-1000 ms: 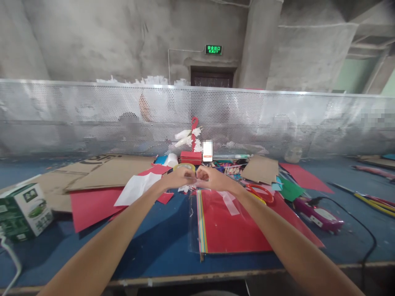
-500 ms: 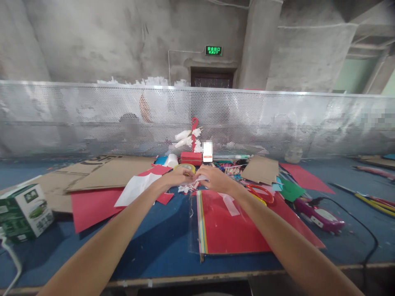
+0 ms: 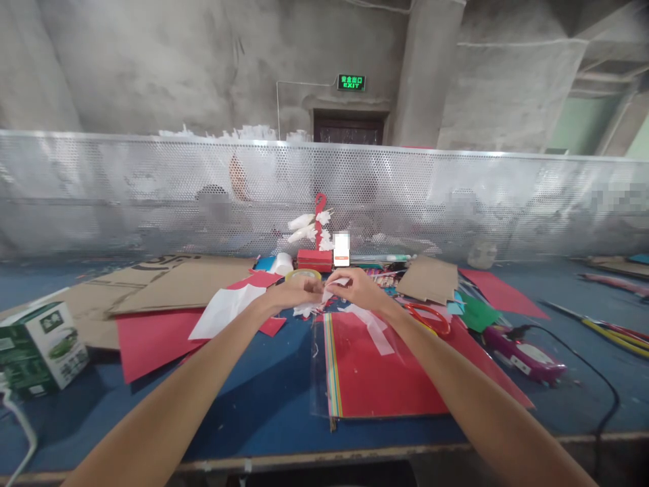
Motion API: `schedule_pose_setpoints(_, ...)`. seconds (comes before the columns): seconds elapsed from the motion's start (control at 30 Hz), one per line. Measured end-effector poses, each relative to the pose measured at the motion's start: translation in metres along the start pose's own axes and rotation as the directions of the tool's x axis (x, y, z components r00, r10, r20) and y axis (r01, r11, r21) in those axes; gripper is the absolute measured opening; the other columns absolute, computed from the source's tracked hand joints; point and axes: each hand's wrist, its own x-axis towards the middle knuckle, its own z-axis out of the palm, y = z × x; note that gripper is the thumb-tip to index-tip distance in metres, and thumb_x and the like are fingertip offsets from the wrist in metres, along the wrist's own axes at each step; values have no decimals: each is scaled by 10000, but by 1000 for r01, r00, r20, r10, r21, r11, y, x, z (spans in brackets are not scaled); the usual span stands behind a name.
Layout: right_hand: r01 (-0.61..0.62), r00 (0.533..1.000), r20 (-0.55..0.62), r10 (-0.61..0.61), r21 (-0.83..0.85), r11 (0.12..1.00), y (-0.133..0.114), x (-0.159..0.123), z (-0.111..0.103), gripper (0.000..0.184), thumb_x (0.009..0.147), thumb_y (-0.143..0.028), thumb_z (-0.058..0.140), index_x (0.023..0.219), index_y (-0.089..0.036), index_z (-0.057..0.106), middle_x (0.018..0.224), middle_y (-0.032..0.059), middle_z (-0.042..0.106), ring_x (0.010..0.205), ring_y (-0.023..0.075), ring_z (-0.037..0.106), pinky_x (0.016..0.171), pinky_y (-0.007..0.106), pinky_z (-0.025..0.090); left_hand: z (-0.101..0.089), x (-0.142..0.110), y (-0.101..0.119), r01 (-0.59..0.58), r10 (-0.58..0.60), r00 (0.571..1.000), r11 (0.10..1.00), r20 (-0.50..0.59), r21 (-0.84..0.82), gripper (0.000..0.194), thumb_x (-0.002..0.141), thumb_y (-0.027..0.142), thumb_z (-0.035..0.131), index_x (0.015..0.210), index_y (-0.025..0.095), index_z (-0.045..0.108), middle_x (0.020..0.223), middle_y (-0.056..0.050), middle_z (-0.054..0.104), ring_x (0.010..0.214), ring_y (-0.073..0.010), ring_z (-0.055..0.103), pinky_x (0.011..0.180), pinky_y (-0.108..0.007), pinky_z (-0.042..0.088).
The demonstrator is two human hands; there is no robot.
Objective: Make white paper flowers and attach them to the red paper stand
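Note:
My left hand point(image 3: 300, 292) and my right hand point(image 3: 359, 289) are close together above the middle of the table. Between them is a small piece of white paper point(image 3: 333, 289), pinched in the fingers of both. Part of it is hidden by the fingertips. Under my left hand lie white paper scraps point(image 3: 305, 309). Below my right hand a white paper strip point(image 3: 376, 331) rests on a pack of red paper point(image 3: 380, 379) in a clear sleeve. Just behind my left hand is a roll of yellowish tape point(image 3: 303, 274).
A red stand with white paper flowers point(image 3: 315, 233) stands at the back beside a phone point(image 3: 341, 249). Cardboard point(image 3: 182, 287) and a green-white box point(image 3: 43, 348) are at left. Red-handled scissors point(image 3: 436, 321), a purple device point(image 3: 524, 355) with a black cable, and pliers point(image 3: 598, 328) lie at right.
My fingers have shifted a little around the white paper, and more of it shows between the hands. More of the white strip below my right hand is visible.

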Motion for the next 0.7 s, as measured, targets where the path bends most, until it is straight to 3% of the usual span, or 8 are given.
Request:
schedule_pose_setpoints(0.2,2,998,-60,3,86,996,7,3,0,263,843,-409,600,869,-155,667,805,38,665,683,140,584,645,241,456,0,1,1,-69,69,998,998,-7,-5,93,653,277,668,664,196,624,634,-1,578,586,-116,475,581,-262,359)
schedule_pose_setpoints(0.47,-98,989,-94,116,170,980,14,5,3,213,814,-373,610,825,-162,639,690,19,635,599,134,567,585,236,447,1,0,0,-74,72,997,995,-29,-70,238,685,238,654,918,193,655,760,-44,666,690,-162,575,679,-313,437)
schedule_pose_setpoints(0.7,-141,981,-104,165,207,968,12,7,3,170,782,-320,599,787,-152,627,631,3,607,532,111,522,516,216,402,1,0,1,-176,176,984,984,-16,-34,303,711,205,641,1013,197,621,815,-42,664,746,-166,611,721,-315,464)
